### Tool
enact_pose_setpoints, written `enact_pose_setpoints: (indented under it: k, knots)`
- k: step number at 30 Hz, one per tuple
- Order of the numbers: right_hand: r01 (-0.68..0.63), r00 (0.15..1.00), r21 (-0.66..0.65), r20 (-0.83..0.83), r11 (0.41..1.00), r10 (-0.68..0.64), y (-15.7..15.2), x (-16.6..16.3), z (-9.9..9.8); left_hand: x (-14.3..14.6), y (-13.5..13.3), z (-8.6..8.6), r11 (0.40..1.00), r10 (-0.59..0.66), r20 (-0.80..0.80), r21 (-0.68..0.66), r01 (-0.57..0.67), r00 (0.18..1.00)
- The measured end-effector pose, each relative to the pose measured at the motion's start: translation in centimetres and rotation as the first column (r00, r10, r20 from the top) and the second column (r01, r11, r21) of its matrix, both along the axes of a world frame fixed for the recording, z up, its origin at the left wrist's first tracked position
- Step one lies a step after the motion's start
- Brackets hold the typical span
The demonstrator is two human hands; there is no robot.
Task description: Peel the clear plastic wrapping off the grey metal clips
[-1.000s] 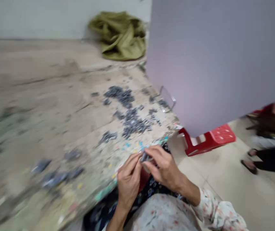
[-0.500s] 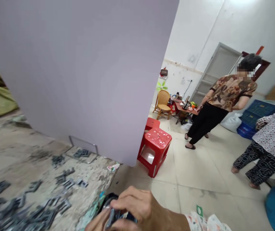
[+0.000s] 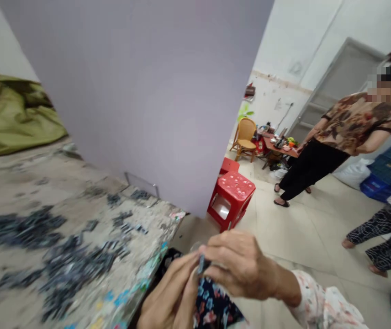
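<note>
Between the fingertips of both hands is a small dark grey piece (image 3: pixel 201 264), apparently like the ones on the table; most of it is covered by fingers. My left hand (image 3: pixel 170 292) pinches it from the left, with the fingers pressed together. From the right, my right hand (image 3: pixel 241 265) grips the same piece with bent fingers and thumb. Both hands are above my lap, just off the table edge. A large pile of small grey rectangular pieces (image 3: pixel 75 260) lies to the left on the worn table (image 3: pixel 3 183).
A tall grey-lilac panel (image 3: pixel 140 91) stands behind the table, with a thin metal frame (image 3: pixel 142 183) at its foot. Red plastic stools (image 3: pixel 236 185) are past the corner. One person (image 3: pixel 329 151) stands on the tiled floor and another person (image 3: pixel 390 233) is at the right edge.
My hands have risen further into view, still together on the small grey piece. The camera has turned, so more of the table and pile shows and the people sit further right.
</note>
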State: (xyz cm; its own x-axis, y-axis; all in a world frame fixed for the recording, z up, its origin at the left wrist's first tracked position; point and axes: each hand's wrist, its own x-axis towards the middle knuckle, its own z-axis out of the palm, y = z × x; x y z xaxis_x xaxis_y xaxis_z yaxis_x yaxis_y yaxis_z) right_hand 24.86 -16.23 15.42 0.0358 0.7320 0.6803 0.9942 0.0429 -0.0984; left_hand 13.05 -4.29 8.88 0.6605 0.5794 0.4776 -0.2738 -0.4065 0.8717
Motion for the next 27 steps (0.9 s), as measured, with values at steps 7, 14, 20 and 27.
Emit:
enact_pose_setpoints:
  k: [7,14,20,27]
  knots:
    - [-0.18,0.984,-0.19,-0.043,0.965,0.175,1.1,1.4,-2.5,-0.3,1.4,-0.6,0.699,-0.387,-0.05,-0.667,0.258,0.921]
    - [-0.323,0.887,-0.145,-0.391,0.935,0.246,5.1,1.7,-7.3,-2.4,2.7,-2.6,0.815,-0.053,-0.138,-0.578,-0.037,0.989]
    - [-0.466,0.612,-0.106,-0.756,0.878,0.233,10.2,-2.5,-13.1,-6.6,4.2,-7.2,0.859,0.419,-0.226,-0.214,-0.464,0.879]
    - [-0.475,0.663,-0.009,-0.662,0.88,0.35,14.8,-9.3,-20.2,-11.1,4.8,-14.1,0.683,0.729,-0.249,0.204,-0.701,0.637]
